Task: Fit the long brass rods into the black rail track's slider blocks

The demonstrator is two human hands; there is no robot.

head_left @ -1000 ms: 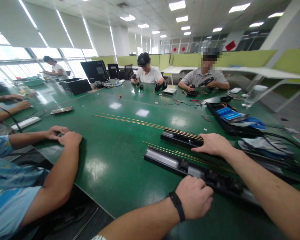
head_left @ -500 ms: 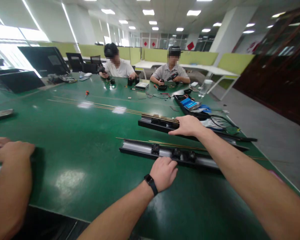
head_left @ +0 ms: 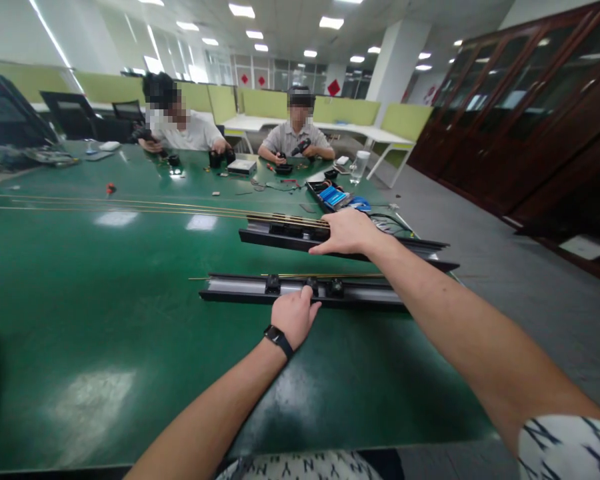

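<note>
Two long black rails with silvery channels lie across the table. My right hand is closed over the far rail, thumb along its near side. Thin brass rods run from under that hand far to the left. At the near rail is my left hand, with a dark watch on the wrist. Its index finger reaches a small black block in the channel, and the thumb stands apart. Two similar blocks sit in this rail, and more brass rods lie along its back edge.
Behind the far rail, a black tray holds a blue device and cables. Two people sit across the green table; one holds a drill-like tool. A white box, a clear jar and an orange item stand there.
The view has swung right, and the neighbouring person's arms at left are out of sight. My left hand has moved onto the near rail, its finger now at a block. My right hand keeps its hold.
</note>
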